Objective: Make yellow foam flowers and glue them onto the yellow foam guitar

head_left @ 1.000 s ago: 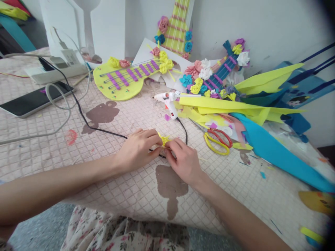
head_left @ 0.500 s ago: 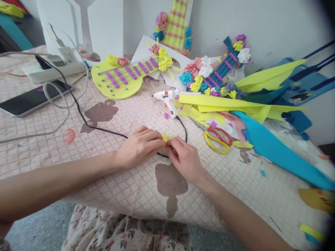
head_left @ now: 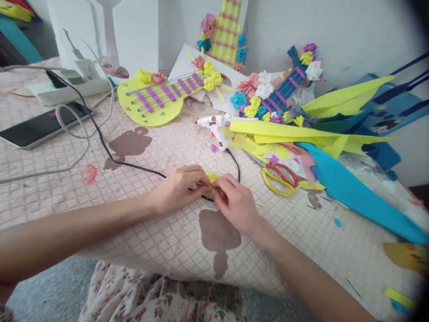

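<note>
Between my two hands is a small piece of yellow crepe paper [head_left: 212, 177], mostly covered by fingers. My left hand [head_left: 182, 188] pinches it from one side, thumb against fingertips. On the other side my right hand [head_left: 237, 201] is closed on it too, fingers curled in. A black cord [head_left: 140, 168] runs across the cloth and passes under my hands to the white glue gun [head_left: 216, 129], which lies farther back. Red and yellow scissors [head_left: 279, 179] rest to the right of my right hand.
A yellow paper guitar [head_left: 150, 105] with purple strips lies behind; a blue one [head_left: 283, 96] with paper flowers leans against the wall. Yellow [head_left: 288, 132] and blue crepe paper [head_left: 351, 192] spread over the right side. At left are a phone [head_left: 43, 125] and a power strip [head_left: 67, 91].
My left fingers have shifted and bent more around the yellow paper, with a wider gap now showing behind the thumb. My right hand stays almost in place.
</note>
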### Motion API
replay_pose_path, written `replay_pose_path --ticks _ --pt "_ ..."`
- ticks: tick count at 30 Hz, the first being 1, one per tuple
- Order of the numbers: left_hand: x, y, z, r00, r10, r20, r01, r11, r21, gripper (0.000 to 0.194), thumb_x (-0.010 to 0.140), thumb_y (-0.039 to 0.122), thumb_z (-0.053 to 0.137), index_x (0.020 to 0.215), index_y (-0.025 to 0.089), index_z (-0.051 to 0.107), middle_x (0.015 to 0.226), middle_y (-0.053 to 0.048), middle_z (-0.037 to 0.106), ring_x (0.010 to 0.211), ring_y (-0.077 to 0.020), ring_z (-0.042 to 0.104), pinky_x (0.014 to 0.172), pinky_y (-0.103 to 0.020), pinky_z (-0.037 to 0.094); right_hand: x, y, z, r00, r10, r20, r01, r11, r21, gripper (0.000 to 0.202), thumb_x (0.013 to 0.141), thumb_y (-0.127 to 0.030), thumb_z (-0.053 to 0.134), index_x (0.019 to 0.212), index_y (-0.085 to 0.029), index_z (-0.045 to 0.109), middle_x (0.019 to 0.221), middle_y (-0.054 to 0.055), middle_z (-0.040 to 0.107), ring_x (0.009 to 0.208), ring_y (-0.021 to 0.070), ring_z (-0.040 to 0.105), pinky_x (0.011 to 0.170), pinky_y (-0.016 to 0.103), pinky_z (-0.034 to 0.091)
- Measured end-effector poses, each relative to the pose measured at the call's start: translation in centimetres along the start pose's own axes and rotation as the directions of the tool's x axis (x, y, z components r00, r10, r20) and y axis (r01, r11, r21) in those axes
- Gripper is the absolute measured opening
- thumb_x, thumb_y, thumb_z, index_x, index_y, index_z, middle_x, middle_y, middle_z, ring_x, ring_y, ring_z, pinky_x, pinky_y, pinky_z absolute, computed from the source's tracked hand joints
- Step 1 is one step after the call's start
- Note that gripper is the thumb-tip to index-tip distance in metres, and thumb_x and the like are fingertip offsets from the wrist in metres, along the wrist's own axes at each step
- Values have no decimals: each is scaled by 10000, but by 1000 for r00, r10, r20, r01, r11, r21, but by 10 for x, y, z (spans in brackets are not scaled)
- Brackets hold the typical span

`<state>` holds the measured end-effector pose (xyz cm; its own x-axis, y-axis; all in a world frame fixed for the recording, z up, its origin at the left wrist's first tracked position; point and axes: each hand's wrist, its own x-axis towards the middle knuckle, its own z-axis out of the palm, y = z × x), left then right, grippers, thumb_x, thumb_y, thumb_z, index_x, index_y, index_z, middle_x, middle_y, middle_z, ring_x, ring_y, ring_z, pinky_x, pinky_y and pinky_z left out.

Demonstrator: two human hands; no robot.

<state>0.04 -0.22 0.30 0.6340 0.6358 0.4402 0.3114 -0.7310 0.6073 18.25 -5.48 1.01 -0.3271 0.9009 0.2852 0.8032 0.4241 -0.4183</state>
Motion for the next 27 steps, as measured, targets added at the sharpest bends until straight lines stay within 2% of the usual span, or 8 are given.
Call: replay_pose_path --ticks 4,8,11,15,20,27 --pt "0 0 0 1000 3 22 -4 1000 20 67 839 113 519 860 150 571 815 -12 609 735 -108 588 683 -233 484 0 1 -2 1000 24 13 -25 997 67 112 856 -139 455 831 -195 549 828 27 592 729 138 573 648 254 460" --pt "0 -4 -1 990 125 69 -136 974 183 129 890 155 482 861 172 606 852 -31 630 798 -139 584 763 -297 454 0 4 0 999 34 6 -34 992 118 115 848 -131 461 839 -204 550 836 24 599 744 142 573 654 261 457" --pt "-1 -6 -2 975 212 64 -222 932 287 145 910 183 475 892 189 619 879 -28 652 811 -142 590 770 -304 439 0 6 1 999 37 -3 -36 988 153 113 849 -129 465 846 -207 547 836 24 591 765 146 569 675 267 455" --pt "-1 -5 -5 951 287 111 -308 877 370 174 919 152 449 951 195 615 918 -25 667 836 -147 599 771 -310 427 1 7 1 999 34 1 -33 984 175 109 853 -126 469 851 -207 542 837 24 583 788 152 565 693 270 451" --pt "1 -4 -7 944 302 135 -331 856 396 186 931 171 438 893 185 619 899 -26 668 830 -145 599 773 -312 424 1 6 0 999 36 4 -36 984 175 111 855 -121 469 840 -201 544 822 20 587 773 144 566 692 265 451" --pt "0 -5 -5 952 270 144 -304 889 343 196 933 160 432 872 165 618 867 -38 647 815 -148 579 757 -304 439 -1 5 3 1000 12 5 -12 996 83 82 852 -133 486 856 -192 542 865 33 584 760 144 573 656 258 461"
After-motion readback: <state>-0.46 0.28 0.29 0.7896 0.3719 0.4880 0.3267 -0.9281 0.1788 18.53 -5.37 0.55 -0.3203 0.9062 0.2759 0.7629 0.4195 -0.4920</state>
